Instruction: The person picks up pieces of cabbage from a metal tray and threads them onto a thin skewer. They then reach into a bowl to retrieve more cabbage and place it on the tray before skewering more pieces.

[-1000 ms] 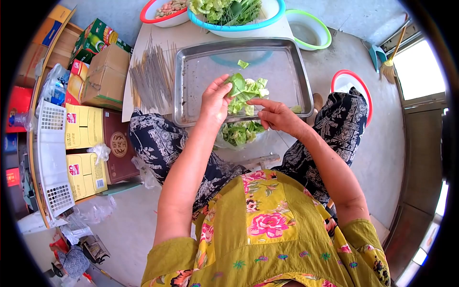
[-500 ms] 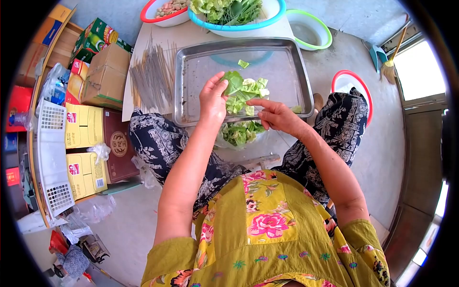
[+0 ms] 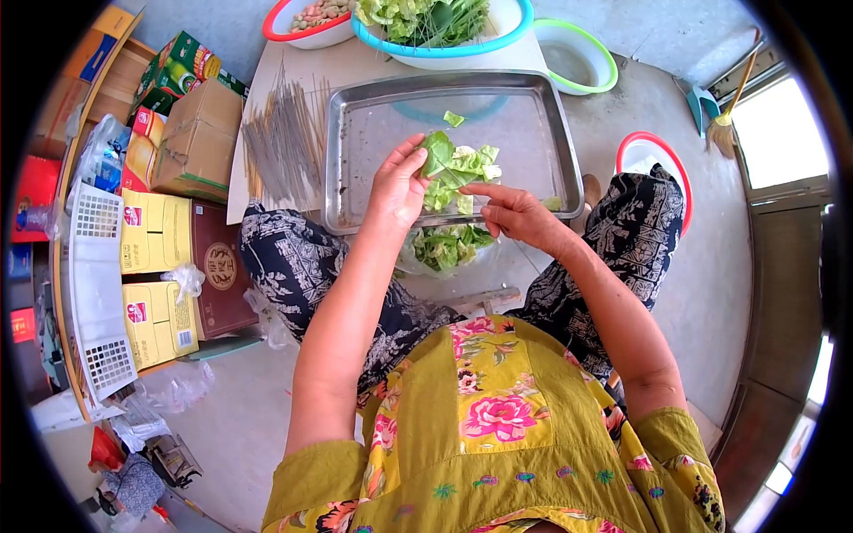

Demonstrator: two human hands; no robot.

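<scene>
My left hand [image 3: 398,185] pinches a green lettuce leaf [image 3: 438,153] over the near half of a metal tray [image 3: 569,147]. Just right of it is my right hand [image 3: 517,214], its index finger stretched toward the leaves and its other fingers curled; whatever those fingers hold, if anything, is hidden. Between the hands, more lettuce pieces [image 3: 474,166] are bunched above the tray. One small leaf scrap [image 3: 454,118] lies farther back on the tray. Below the tray's near edge, between my knees, more torn lettuce [image 3: 449,247] sits in what looks like a clear plastic bag.
Many thin skewers [image 3: 283,133] lie left of the tray. Behind it stand a blue-rimmed basin [image 3: 514,40] of greens, a red-rimmed bowl [image 3: 311,37] and a green-rimmed basin [image 3: 609,75]. Cardboard boxes [image 3: 200,142] crowd the left; a red-rimmed bucket [image 3: 680,169] stands by my right knee.
My left hand and its leaf have shifted very slightly to the right, and the leaf is turned a little. The right hand stays almost in place.
</scene>
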